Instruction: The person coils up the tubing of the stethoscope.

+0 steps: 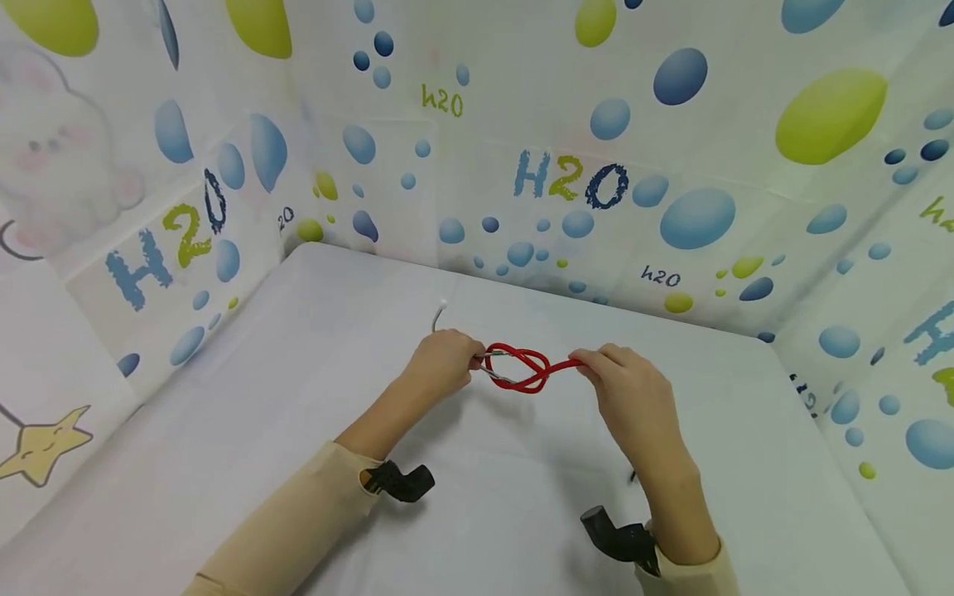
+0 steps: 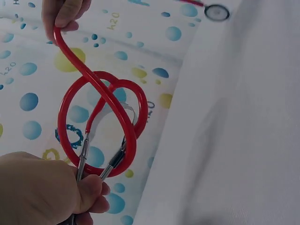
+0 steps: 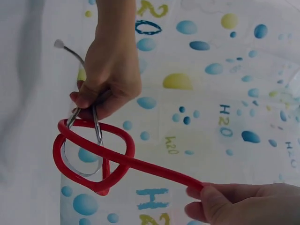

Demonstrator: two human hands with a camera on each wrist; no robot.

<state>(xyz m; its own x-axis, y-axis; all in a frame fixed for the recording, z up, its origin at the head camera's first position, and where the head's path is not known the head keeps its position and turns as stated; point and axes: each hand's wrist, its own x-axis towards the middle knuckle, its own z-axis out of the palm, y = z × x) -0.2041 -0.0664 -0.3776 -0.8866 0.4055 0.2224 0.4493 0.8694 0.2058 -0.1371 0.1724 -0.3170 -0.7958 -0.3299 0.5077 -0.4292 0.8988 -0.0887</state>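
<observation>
A stethoscope with red tubing (image 1: 538,377) is held up over the table between both hands, its tube looped and crossed over itself. My left hand (image 1: 445,361) grips the metal ear tubes (image 2: 83,157) together; one ear tube with a pale ear tip (image 3: 58,44) sticks out beyond the fist. On the other side, my right hand (image 1: 628,389) pinches the red tube between thumb and fingers, past the crossing. The round chest piece (image 2: 217,12) hangs at the tube's far end in the left wrist view.
A white cloth covers the table (image 1: 462,513). Behind and at the sides hang white curtains (image 1: 492,199) printed with blue and green drops and lettering. Black wrist-camera mounts (image 1: 402,482) sit at both sleeve cuffs.
</observation>
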